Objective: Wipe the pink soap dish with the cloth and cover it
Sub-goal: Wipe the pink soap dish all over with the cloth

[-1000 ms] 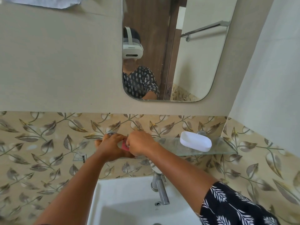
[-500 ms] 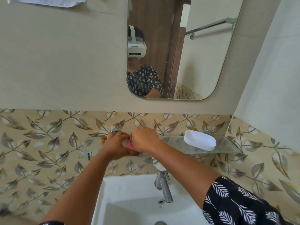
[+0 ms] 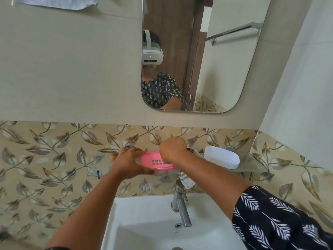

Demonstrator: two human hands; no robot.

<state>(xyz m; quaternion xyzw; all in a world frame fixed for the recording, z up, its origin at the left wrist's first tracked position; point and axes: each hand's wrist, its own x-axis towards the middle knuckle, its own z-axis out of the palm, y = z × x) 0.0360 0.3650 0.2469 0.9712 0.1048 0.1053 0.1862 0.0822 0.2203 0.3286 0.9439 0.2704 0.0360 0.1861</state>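
Note:
The pink soap dish [image 3: 156, 161], with a grid of drain holes, lies on the glass shelf [image 3: 252, 164]. My left hand [image 3: 128, 162] grips its left end, thumb along the front. My right hand [image 3: 173, 149] is fisted over the dish's right end and holds a striped cloth [image 3: 187, 180], whose loose end hangs below my wrist. The white cover [image 3: 222, 159] lies upside down on the shelf, just right of my right hand.
A chrome tap [image 3: 181, 202] stands under the shelf over a white basin [image 3: 144, 222]. A mirror [image 3: 225, 60] hangs above on the beige wall. Leaf-patterned tiles [image 3: 54, 156] back the shelf, and a side wall closes in on the right.
My right hand has slid to the right along the dish, uncovering its pink middle and drain holes. The cloth now shows beneath my wrist.

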